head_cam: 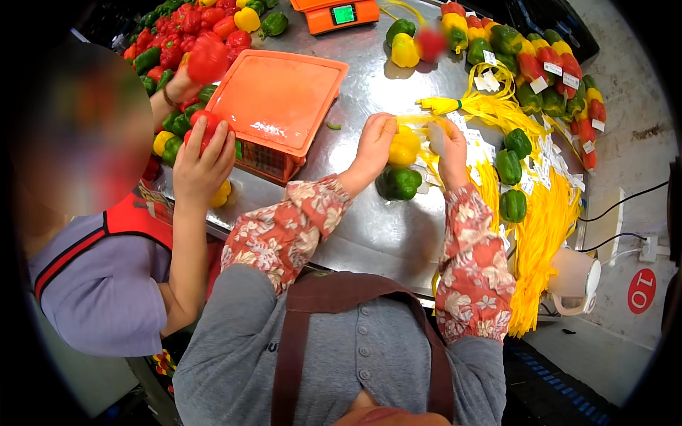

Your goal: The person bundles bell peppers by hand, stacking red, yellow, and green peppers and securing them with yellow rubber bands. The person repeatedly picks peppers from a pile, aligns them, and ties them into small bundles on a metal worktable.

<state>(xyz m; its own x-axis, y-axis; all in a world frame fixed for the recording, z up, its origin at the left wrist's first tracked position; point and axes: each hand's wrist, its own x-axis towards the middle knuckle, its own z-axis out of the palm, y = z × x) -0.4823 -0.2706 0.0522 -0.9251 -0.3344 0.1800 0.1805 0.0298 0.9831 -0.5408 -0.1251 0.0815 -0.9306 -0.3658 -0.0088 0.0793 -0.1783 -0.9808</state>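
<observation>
Between my left hand (374,145) and my right hand (452,152) stretches a yellow mesh net strip (414,120). My left fingers pinch one end. My right fingers grip the other end beside a white label (437,139). Just below the net is a yellow bell pepper (404,150), close to my left fingertips; whether they touch it I cannot tell. A green bell pepper (399,183) rests on the metal table (367,229) in front of it. More yellow nets with white labels (527,234) lie heaped to the right of my right hand.
An orange weighing scale (282,101) stands left of my hands, another (341,15) at the back. A co-worker's hands (205,160) hold red peppers by a pepper pile (181,32). Netted peppers (533,64) lie at back right; loose green peppers (509,166) sit on the nets.
</observation>
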